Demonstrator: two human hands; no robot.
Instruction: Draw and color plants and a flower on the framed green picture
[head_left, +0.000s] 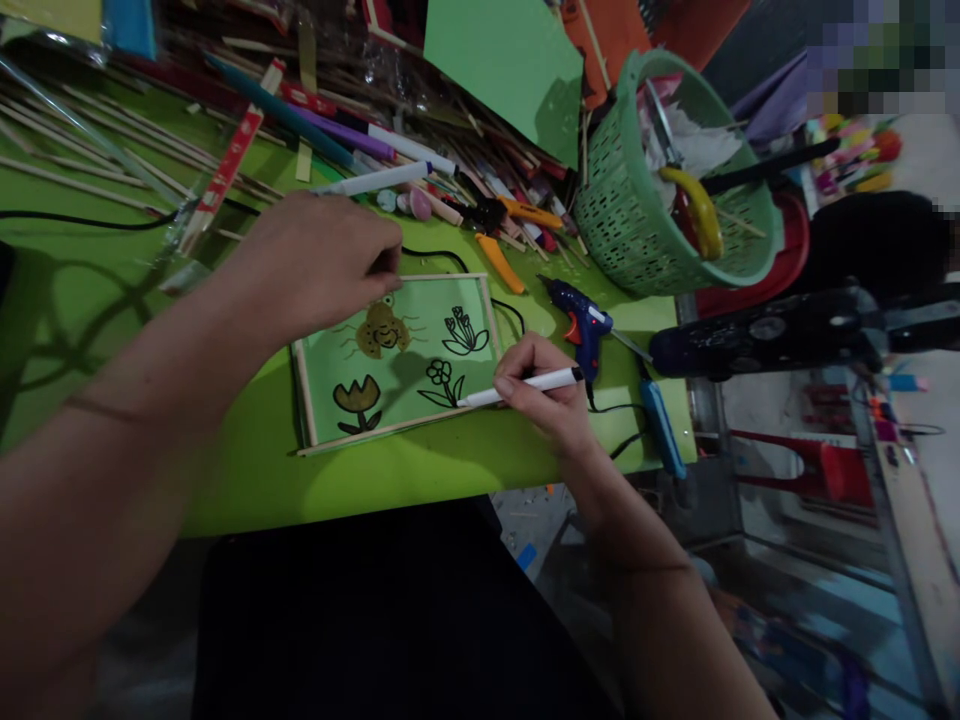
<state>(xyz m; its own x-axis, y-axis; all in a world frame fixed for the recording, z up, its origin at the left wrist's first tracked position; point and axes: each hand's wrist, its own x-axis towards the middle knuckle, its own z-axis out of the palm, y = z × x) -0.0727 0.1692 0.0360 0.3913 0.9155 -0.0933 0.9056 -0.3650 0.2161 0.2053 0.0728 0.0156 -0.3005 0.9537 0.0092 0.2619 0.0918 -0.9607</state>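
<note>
A green card [409, 385] framed with thin wooden sticks lies on the lime-green table. It bears black-outlined flowers and a brown round figure with wavy lines. My right hand [544, 385] is closed around a white marker [555, 379], its tip touching the card at the base of the lower right flower. My left hand [326, 260] rests over the card's upper left corner, fingers bent down at the top edge; whether its fingertips hold anything is hidden. A white pen with a blue end [386, 180] lies just beyond that hand.
Behind the card lie wooden sticks [97, 130], pens and orange-handled pliers [501, 262]. A blue glue gun [581, 318], a light-blue cutter [661, 425] and a green basket [619, 190] are at the right. Black cables cross the table [442, 490].
</note>
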